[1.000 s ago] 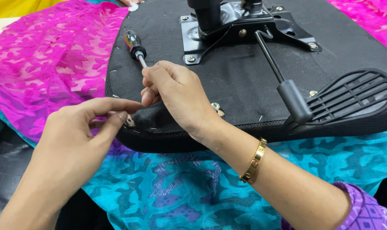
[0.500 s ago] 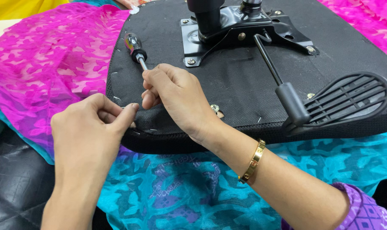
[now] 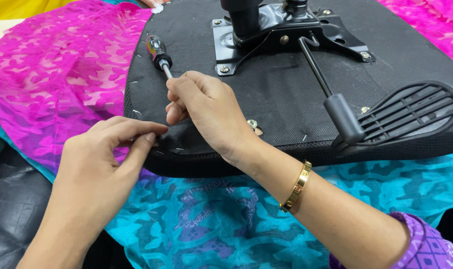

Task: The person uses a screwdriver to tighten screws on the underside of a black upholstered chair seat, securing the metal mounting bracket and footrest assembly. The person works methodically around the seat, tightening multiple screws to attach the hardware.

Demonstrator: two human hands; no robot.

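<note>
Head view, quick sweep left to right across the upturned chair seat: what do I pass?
left hand → screwdriver → right hand → metal mounting plate → lever handle → black armrest

— Left hand?
— Palm down, thumb and forefinger pinched together, forearm entering from bottom left.
— Right hand?
— Curled into a loose fist, fingers folded tight, wrist bent, forearm stretching in from lower right.

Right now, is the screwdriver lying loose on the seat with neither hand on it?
No: the right hand grips the shaft of the screwdriver, while the left hand pinches the edge of the upturned chair seat.
</note>
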